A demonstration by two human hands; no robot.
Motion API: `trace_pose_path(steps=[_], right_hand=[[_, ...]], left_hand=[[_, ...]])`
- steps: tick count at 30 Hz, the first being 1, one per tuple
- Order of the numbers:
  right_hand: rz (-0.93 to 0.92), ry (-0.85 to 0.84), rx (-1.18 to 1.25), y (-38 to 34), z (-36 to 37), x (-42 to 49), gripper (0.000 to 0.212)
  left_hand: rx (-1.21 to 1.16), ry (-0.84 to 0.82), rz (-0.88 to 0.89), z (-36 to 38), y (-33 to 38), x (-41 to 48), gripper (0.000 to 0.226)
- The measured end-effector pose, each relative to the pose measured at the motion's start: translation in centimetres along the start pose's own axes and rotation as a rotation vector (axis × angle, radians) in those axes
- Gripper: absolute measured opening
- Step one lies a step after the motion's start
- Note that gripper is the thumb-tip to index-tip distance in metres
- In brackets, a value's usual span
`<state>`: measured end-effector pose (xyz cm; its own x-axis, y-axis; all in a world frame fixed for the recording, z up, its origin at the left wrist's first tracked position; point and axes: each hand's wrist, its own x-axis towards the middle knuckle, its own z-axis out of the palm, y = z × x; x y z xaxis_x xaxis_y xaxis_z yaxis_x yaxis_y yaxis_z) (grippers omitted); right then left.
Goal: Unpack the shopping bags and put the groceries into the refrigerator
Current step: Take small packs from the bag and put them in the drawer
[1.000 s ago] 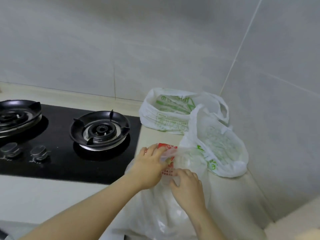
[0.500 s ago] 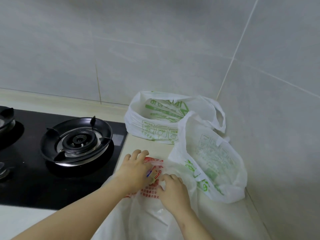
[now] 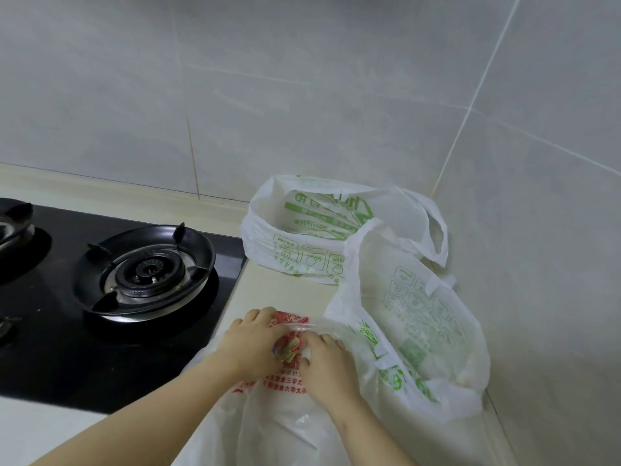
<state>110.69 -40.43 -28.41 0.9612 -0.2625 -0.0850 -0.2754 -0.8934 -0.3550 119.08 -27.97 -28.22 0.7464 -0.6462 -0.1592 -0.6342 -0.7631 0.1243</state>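
Nearest to me, a thin white red-printed bag (image 3: 279, 428) is lying slumped at the near edge of the pale worktop (image 3: 282, 290), and both hands are meeting on its gathered top. The left hand (image 3: 250, 344) is curling its fingers over the bunched plastic. The right hand (image 3: 327, 368) is pinching the same bunch from the other side, so both are grasping the bag. Between them a small crumpled bit of red, yellow and blue is showing, and I cannot tell what it is. Just right of the hands, a green-printed bag (image 3: 420, 331) is standing open-mouthed against the right-hand wall and touching the nearer bag, its contents showing only as pale shapes through the plastic. To the left, a black glass hob (image 3: 50, 348) is sitting set into the worktop, with a round burner (image 3: 148, 270) near its right edge. Farther back, a second green-printed bag (image 3: 302, 243) is sagging in the corner, its handle loops flopping to the right, with grey wall tiles (image 3: 302, 95) rising behind it.
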Motion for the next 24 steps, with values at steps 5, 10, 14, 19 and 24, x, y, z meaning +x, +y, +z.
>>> trace_pose_path(steps=[5, 10, 14, 19, 24], right_hand=[[0.001, -0.066, -0.004, 0.1, 0.3, 0.4, 0.045], [0.044, -0.121, 0.015, 0.3, 0.6, 0.8, 0.051], [0.097, -0.156, 0.011, 0.0, 1.0, 1.2, 0.050], [0.172, -0.198, 0.023, -0.9, 1.7, 1.4, 0.048], [0.181, -0.202, 0.033, -1.0, 2.0, 1.5, 0.054]], left_hand=[[-0.079, -0.034, -0.049, 1.1, 0.6, 0.1, 0.063], [-0.154, 0.009, -0.076, 1.9, 0.3, 0.8, 0.059], [-0.205, -0.024, -0.069, 1.8, -0.3, 0.9, 0.052], [-0.294, -0.063, -0.078, 1.7, -0.7, 0.4, 0.053], [-0.368, -0.030, -0.033, 1.8, -1.1, 0.3, 0.036]])
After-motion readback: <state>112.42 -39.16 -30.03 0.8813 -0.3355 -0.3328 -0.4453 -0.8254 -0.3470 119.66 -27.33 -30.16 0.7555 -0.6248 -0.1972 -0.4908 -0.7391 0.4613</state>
